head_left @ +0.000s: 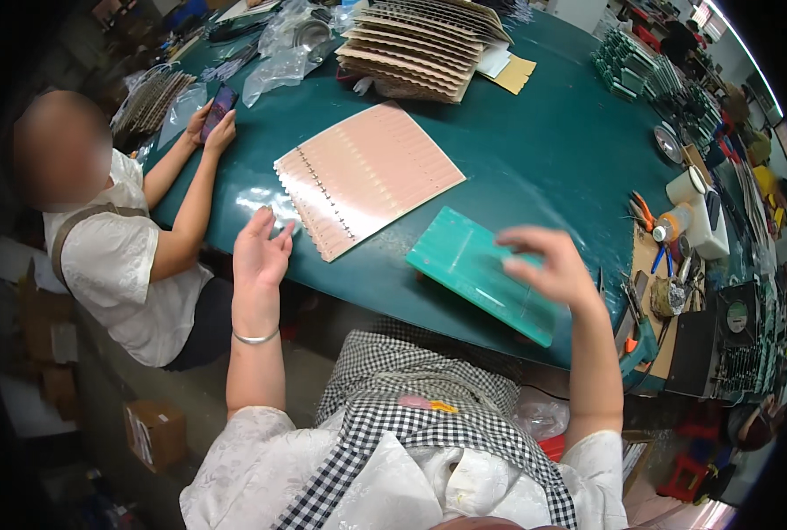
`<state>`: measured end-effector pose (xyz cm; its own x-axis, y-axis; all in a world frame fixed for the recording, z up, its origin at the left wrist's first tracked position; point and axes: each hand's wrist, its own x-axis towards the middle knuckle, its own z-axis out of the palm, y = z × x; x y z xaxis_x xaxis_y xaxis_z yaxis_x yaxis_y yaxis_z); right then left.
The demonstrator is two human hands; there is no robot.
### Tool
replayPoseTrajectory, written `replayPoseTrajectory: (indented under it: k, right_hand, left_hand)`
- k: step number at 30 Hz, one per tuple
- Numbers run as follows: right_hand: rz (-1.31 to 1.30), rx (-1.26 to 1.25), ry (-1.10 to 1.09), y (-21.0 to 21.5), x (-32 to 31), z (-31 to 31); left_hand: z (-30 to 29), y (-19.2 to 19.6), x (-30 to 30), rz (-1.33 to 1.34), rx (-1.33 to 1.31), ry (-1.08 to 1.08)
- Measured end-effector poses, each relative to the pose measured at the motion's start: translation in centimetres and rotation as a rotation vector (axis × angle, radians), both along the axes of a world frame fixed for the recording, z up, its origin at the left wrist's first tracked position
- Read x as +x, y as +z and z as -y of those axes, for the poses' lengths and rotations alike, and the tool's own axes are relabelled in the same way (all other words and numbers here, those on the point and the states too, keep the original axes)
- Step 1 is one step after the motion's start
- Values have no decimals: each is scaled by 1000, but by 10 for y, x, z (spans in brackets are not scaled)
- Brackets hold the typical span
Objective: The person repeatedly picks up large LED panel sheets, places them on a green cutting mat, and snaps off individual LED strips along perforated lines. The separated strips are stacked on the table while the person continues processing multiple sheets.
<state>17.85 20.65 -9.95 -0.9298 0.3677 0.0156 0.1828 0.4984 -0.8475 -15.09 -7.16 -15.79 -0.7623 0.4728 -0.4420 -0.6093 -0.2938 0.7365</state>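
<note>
Dark-green smooth-topped table (570, 132); two bare hands over its near side.
Stack of scallop-edged brown-and-cream sheets (415, 53) at the far side, layers fanned. Glossy pale-peach rectangular sheet (376, 163) lies flat, left of centre: toothed left margin, dark-notched line beside it, faint slot rows; any fine marking too small to read. Flat teal-green rectangular board (464, 252), smooth, plastic-looking, thin pale lines across it, lies to the right near the front edge. Right hand (548, 265) over the board, blurred, fingers loosely bent, thumb parted, nothing seen in it; contact, cannot tell. Left hand (263, 252) raised near the sheet's lower-left corner, palm showing, fingers half-curled, nothing seen in it. Narrow silver-coloured bangle (256, 338), left wrist.
</note>
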Motion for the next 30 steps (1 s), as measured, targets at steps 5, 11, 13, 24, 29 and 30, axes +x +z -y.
replayPoseTrajectory:
  k: [5, 11, 13, 24, 29, 30]
  right_hand:
    - [100, 84, -256, -81, -129, -85]
    - [429, 72, -411, -76, -200, -68]
    - [489, -101, -382, -65, -204, -62]
    - [-16, -571, -138, 58, -168, 48]
    - [-430, -458, -153, 104, -146, 88]
    - [-518, -417, -152, 115, -140, 94]
  left_hand:
    - [-2, -1, 12, 54, -19, -125]
    - [19, -5, 3, 145, 65, -136]
    - [26, -6, -1, 130, 70, -136]
    - [30, 100, 79, -1578, -421, -224]
    - [-27, 145, 121, -2126, -485, -129]
    - [-37, 140, 118, -2189, -452, -19]
